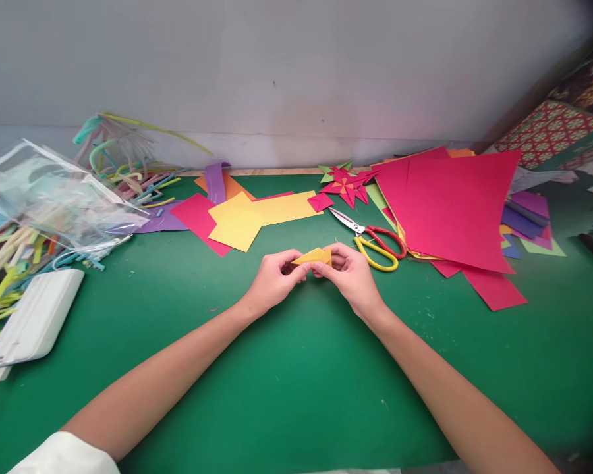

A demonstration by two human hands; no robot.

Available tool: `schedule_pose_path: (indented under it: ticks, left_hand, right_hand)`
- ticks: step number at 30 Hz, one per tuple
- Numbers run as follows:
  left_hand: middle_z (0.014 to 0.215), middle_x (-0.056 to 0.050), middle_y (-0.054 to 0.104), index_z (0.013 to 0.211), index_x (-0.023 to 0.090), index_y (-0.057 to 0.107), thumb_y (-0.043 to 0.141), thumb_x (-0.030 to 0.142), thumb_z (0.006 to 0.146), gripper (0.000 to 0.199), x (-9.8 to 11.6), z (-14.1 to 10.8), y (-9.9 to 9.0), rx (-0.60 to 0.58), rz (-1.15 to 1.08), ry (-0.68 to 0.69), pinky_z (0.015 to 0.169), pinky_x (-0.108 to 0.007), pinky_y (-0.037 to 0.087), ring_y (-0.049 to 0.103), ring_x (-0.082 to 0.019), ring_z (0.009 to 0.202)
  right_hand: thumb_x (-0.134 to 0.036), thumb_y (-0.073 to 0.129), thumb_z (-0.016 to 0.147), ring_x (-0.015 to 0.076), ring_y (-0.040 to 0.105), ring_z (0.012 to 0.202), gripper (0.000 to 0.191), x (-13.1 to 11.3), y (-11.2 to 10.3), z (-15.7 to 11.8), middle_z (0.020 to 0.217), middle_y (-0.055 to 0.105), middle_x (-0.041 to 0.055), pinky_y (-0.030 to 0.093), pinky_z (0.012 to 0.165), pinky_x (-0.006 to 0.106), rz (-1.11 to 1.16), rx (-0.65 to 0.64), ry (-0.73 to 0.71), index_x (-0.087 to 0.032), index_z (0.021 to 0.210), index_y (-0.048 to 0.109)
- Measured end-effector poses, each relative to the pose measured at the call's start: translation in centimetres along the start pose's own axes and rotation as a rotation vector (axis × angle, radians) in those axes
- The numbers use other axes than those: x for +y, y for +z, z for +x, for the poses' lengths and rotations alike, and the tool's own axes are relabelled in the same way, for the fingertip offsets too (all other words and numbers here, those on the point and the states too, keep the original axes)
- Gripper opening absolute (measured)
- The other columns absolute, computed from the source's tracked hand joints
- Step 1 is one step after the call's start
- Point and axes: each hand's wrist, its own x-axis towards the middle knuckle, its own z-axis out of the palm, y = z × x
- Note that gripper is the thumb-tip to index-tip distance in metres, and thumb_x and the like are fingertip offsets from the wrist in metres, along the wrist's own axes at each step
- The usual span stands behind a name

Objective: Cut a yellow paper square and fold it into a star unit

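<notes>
A small folded piece of yellow paper (317, 257) is held up over the green table (296, 368). My left hand (279, 280) pinches its left side, thumb in front, and my right hand (348, 273) grips the right side the same way. The two thumbs nearly meet at its lower edge. Scissors (368, 238) with one red and one yellow handle lie just behind my right hand, blades pointing back and left. Behind my left hand are a yellow sheet (237, 220) and a red sheet (195, 217), partly overlapping.
Folded red paper stars (346, 187) lie near the wall. A stack of large red sheets (449, 210) sits to the right. On the left are a clear plastic bag (54, 191), fuzzy coloured stems (4, 283) and a white box-shaped device (37, 316).
</notes>
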Motion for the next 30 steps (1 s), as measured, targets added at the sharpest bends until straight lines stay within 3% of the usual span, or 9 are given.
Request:
schedule_pose_path:
  ticks: [5, 13, 17, 20, 23, 30]
  left_hand:
    - [0.079, -0.003, 0.068, 0.093, 0.018, 0.073, 0.066, 0.040, 0.092, 0.023, 0.02, -0.02, 0.00, 0.004, -0.024, -0.002, 0.066, -0.026, 0.052, 0.064, -0.017, 0.071]
    - [0.079, -0.003, 0.069, 0.092, 0.017, 0.073, 0.065, 0.040, 0.094, 0.024, 0.38, -0.24, 0.10, -0.002, 0.021, 0.001, 0.067, -0.027, 0.051, 0.063, -0.017, 0.071]
    - [0.077, -0.003, 0.067, 0.091, 0.017, 0.072, 0.065, 0.040, 0.093, 0.023, 0.33, -0.21, 0.03, -0.006, 0.000, -0.002, 0.066, -0.026, 0.050, 0.063, -0.017, 0.070]
    - [0.077, -0.002, 0.066, 0.092, 0.017, 0.071, 0.066, 0.040, 0.093, 0.024, 0.14, -0.10, -0.04, 0.003, -0.013, -0.005, 0.065, -0.026, 0.050, 0.062, -0.016, 0.070]
    - [0.074, -0.001, 0.064, 0.091, 0.016, 0.070, 0.067, 0.040, 0.092, 0.024, -0.01, -0.04, -0.05, 0.013, -0.006, -0.014, 0.064, -0.025, 0.048, 0.059, -0.015, 0.068]
    - [0.080, 0.000, 0.064, 0.091, 0.017, 0.067, 0.067, 0.040, 0.093, 0.023, 0.39, -0.08, 0.08, 0.047, 0.007, 0.016, 0.064, -0.024, 0.043, 0.056, -0.014, 0.071]
  right_hand:
    - [-0.043, 0.090, 0.071, 0.0227, 0.074, 0.081, 0.036, 0.18, -0.22, 0.14, 0.089, 0.078, 0.0038, 0.061, 0.075, 0.034, 0.003, -0.022, 0.006, -0.023, 0.094, 0.071]
    - [-0.037, 0.097, 0.061, 0.0162, 0.067, 0.057, 0.047, -0.01, -0.03, 0.37, 0.073, 0.077, -0.0002, 0.057, 0.059, 0.028, 0.065, 0.016, 0.046, -0.023, 0.092, 0.064]
    - [-0.040, 0.097, 0.059, 0.0167, 0.068, 0.058, 0.052, -0.23, -0.24, 0.37, 0.072, 0.077, -0.0006, 0.057, 0.060, 0.029, 0.077, 0.003, 0.094, -0.022, 0.095, 0.065]
    - [-0.045, 0.093, 0.067, 0.0164, 0.068, 0.065, 0.043, -0.39, -0.50, 0.32, 0.076, 0.075, 0.0015, 0.057, 0.061, 0.027, 0.061, -0.074, 0.133, -0.019, 0.093, 0.070]
    - [-0.050, 0.087, 0.074, 0.0148, 0.063, 0.063, 0.039, -0.43, -0.64, 0.30, 0.071, 0.070, 0.0023, 0.052, 0.052, 0.024, 0.017, -0.129, 0.140, -0.016, 0.088, 0.074]
    - [-0.052, 0.081, 0.080, 0.0146, 0.058, 0.058, 0.036, 0.02, -0.45, 0.25, 0.068, 0.067, 0.0021, 0.045, 0.045, 0.023, -0.114, -0.045, 0.030, -0.017, 0.087, 0.073]
